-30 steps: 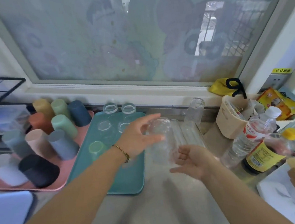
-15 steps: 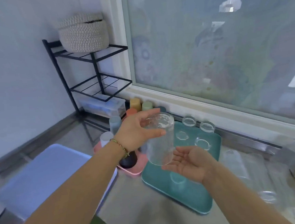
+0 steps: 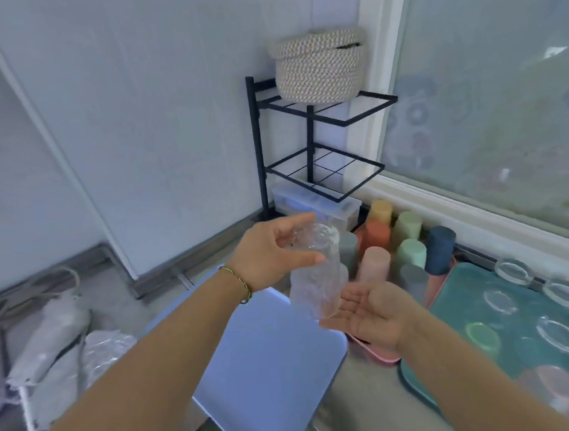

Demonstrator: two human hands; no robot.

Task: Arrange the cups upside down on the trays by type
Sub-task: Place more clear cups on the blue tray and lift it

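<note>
Glass cup [image 3: 315, 274], clear & textured, held in mid-air over blue tray [image 3: 272, 371], beside pink tray [image 3: 378, 357] w/ coloured cups [image 3: 414, 255]. L hand [image 3: 269, 256]: curled round cup's upper end. R hand [image 3: 371, 314]: flat, palm up, at cup's lower end. Teal tray [image 3: 516, 363] w/ glasses [image 3: 558, 334] at R.

Just beyond the fingers of the left hand [image 3: 266, 254] and the clear glass [image 3: 315, 274] they grip, coloured cups [image 3: 410, 252] crowd the pink tray [image 3: 374, 353]. Right of the right hand [image 3: 371, 314] fingers, upturned glasses [image 3: 558, 332] dot the teal tray [image 3: 457, 320], with gaps between. Below the fingers, the blue tray [image 3: 265, 364] lies flat and open.
</note>
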